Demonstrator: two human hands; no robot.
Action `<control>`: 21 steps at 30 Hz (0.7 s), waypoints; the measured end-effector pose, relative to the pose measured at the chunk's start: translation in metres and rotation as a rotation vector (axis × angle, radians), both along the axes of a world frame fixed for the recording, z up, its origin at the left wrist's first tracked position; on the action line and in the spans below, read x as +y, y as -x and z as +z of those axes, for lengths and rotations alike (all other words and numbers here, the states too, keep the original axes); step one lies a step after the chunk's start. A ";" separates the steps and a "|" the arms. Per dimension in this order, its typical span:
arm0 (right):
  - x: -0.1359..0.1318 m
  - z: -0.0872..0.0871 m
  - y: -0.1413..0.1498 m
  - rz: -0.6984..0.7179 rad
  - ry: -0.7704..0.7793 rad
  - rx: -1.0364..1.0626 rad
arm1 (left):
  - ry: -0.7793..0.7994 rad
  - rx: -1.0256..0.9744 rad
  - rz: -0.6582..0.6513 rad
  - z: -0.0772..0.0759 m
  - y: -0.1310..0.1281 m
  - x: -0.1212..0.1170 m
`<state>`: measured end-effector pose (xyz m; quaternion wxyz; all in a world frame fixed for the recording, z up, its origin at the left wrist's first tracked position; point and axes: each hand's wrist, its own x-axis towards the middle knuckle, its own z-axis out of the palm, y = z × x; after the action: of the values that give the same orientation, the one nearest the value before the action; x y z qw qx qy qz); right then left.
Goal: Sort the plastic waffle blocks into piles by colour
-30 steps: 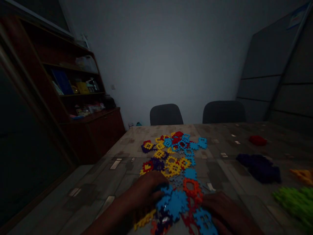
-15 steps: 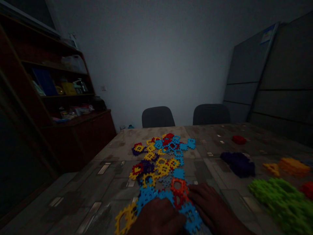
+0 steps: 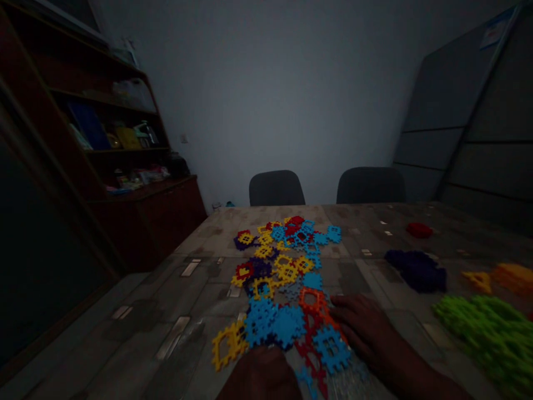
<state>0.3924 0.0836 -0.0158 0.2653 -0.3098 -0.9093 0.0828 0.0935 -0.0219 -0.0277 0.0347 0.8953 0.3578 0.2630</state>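
Interlocking plastic building pieces (image 3: 287, 325) in blue, yellow, red, purple and orange lie in a loose pile down the table's middle. At the pile's near end my left hand (image 3: 266, 375) is closed with its fingers curled under; whatever it may hold is hidden. My right hand (image 3: 360, 322) rests with fingers stretched out along the pile's right side, touching the orange pieces (image 3: 312, 300). Between the hands lie a blue window-shaped piece (image 3: 332, 349) and red pieces (image 3: 310, 361). A yellow frame piece (image 3: 227, 347) is left of my left hand.
On the right are sorted heaps: green pieces (image 3: 491, 333), purple pieces (image 3: 418, 270), orange pieces (image 3: 514, 278) and a red stack (image 3: 419, 230). Two dark chairs (image 3: 277, 189) stand behind the patterned table (image 3: 166, 300). A wooden cabinet (image 3: 154, 205) is at the left.
My left hand has drawn back toward me, uncovering the blue pieces beneath it. My right hand stays beside the orange pieces. The camera view has shifted slightly.
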 end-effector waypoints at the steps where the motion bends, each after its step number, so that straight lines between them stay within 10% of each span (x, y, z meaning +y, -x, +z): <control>1: -0.001 0.003 -0.002 -0.003 0.009 0.005 | -0.018 -0.008 0.021 0.010 0.003 0.001; 5: -0.012 0.017 -0.008 -0.003 0.069 -0.017 | -0.058 -0.081 0.259 0.045 0.023 0.009; 10: -0.035 0.030 -0.008 0.052 0.066 -0.057 | 0.015 -0.020 0.330 0.047 0.040 0.018; 21: -0.027 -0.027 -0.011 0.034 0.118 -0.129 | 0.100 0.032 0.356 0.034 0.043 0.019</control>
<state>0.4031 0.0567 -0.0429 0.1858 -0.3139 -0.9232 0.1205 0.0504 -0.0026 0.0061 0.0265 0.8189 0.5239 0.2326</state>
